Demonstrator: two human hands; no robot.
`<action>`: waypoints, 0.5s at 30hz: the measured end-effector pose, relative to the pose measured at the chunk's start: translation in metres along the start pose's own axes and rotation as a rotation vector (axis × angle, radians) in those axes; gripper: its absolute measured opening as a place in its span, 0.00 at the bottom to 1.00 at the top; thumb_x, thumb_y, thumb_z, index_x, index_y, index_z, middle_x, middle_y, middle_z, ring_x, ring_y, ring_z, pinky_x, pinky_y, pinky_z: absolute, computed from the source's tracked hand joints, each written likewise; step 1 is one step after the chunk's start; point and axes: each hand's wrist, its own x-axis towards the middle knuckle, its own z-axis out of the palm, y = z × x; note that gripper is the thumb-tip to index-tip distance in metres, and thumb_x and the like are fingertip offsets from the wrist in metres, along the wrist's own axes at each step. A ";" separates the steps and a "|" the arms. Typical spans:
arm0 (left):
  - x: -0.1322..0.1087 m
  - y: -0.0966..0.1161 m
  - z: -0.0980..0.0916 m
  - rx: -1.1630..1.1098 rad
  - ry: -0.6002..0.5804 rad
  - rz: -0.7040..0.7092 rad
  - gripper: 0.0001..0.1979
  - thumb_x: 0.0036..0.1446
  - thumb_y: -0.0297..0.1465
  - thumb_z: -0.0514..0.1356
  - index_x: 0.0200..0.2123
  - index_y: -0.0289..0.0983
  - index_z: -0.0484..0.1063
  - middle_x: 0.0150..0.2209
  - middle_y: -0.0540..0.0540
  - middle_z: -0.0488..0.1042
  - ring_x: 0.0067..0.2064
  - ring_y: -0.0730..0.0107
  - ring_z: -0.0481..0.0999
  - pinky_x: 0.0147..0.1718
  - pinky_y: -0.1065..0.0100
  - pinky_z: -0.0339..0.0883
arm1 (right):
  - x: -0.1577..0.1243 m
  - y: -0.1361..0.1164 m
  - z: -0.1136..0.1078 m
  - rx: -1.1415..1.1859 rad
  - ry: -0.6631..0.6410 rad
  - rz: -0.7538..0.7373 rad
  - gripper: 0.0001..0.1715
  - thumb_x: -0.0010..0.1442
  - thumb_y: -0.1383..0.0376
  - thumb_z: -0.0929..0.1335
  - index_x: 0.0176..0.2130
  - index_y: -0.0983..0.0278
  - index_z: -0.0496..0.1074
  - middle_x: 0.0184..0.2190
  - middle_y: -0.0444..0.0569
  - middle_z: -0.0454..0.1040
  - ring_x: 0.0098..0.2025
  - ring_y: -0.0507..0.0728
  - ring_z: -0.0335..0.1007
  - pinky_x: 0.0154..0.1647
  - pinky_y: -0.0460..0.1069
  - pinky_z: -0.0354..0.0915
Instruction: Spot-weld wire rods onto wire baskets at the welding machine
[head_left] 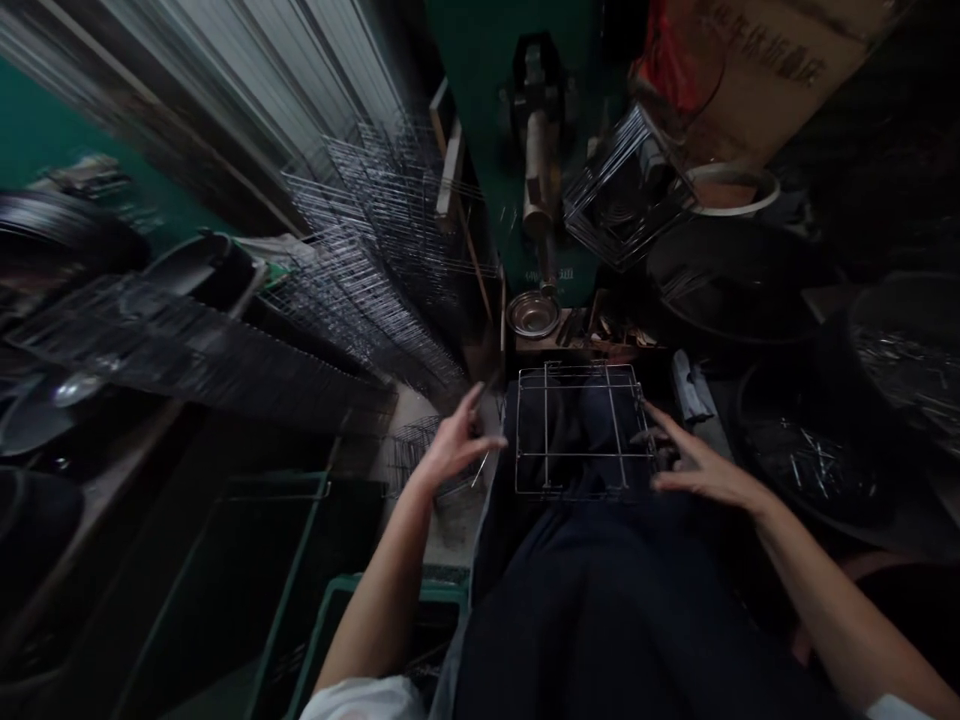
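Observation:
A rectangular wire frame (577, 455) with crossing wires lies level over my lap, at the near edge of the workbench. Beside its left side, and apart from it, my left hand (459, 445) is open with thumb and fingers spread. My right hand (688, 462) is at the frame's right side, its fingers apart and the fingertips at or very close to the wire; whether they touch it is unclear. Beyond the frame sits a small round metal dish (533, 313) under a machine (537, 170) with a metal shaft.
Wire grids (375, 250) stand stacked at the left, some blurred. To the right are dark basins, one with loose metal pieces (821, 465). More bent wire frames (619, 200) lean beside the machine. Green-edged crates (330, 600) sit low on the left. A cardboard box (780, 70) stands behind.

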 end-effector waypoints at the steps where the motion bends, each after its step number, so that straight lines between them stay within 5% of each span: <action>1: -0.002 0.005 -0.013 0.063 0.103 0.013 0.41 0.47 0.42 0.71 0.63 0.36 0.65 0.32 0.50 0.77 0.34 0.64 0.77 0.40 0.63 0.72 | -0.002 -0.002 -0.007 -0.083 0.054 -0.014 0.52 0.56 0.49 0.75 0.70 0.57 0.53 0.53 0.53 0.72 0.33 0.55 0.70 0.32 0.50 0.71; 4: -0.015 0.038 -0.050 0.085 0.346 0.147 0.27 0.59 0.39 0.62 0.60 0.37 0.68 0.27 0.53 0.71 0.28 0.72 0.70 0.33 0.69 0.69 | -0.005 -0.018 -0.022 -0.299 0.354 -0.089 0.38 0.60 0.47 0.72 0.64 0.59 0.66 0.51 0.54 0.74 0.37 0.59 0.72 0.33 0.51 0.71; 8: -0.046 0.111 -0.059 -0.448 0.632 0.377 0.24 0.61 0.35 0.63 0.60 0.42 0.69 0.20 0.58 0.61 0.20 0.78 0.59 0.22 0.74 0.63 | 0.000 -0.066 -0.011 -0.127 0.542 -0.177 0.37 0.63 0.48 0.70 0.65 0.58 0.63 0.50 0.54 0.73 0.42 0.60 0.73 0.34 0.50 0.72; 10: -0.060 0.139 -0.044 -0.736 0.607 0.368 0.22 0.62 0.33 0.62 0.59 0.44 0.70 0.20 0.58 0.60 0.18 0.80 0.54 0.19 0.75 0.63 | 0.005 -0.092 0.006 0.029 0.460 -0.259 0.43 0.64 0.46 0.69 0.70 0.55 0.54 0.58 0.56 0.67 0.49 0.62 0.72 0.39 0.52 0.73; 12: -0.067 0.151 -0.022 -0.961 0.460 0.233 0.20 0.63 0.34 0.61 0.59 0.44 0.70 0.20 0.58 0.59 0.17 0.82 0.51 0.15 0.78 0.59 | 0.009 -0.110 0.022 0.141 0.349 -0.327 0.48 0.64 0.44 0.67 0.72 0.52 0.44 0.63 0.56 0.61 0.52 0.64 0.70 0.42 0.53 0.74; 15: -0.068 0.142 0.009 -1.168 0.233 -0.057 0.22 0.62 0.35 0.62 0.59 0.43 0.69 0.22 0.58 0.60 0.17 0.84 0.51 0.14 0.80 0.58 | 0.013 -0.113 0.040 0.267 0.343 -0.296 0.45 0.67 0.47 0.65 0.73 0.51 0.41 0.57 0.56 0.66 0.37 0.56 0.74 0.30 0.50 0.73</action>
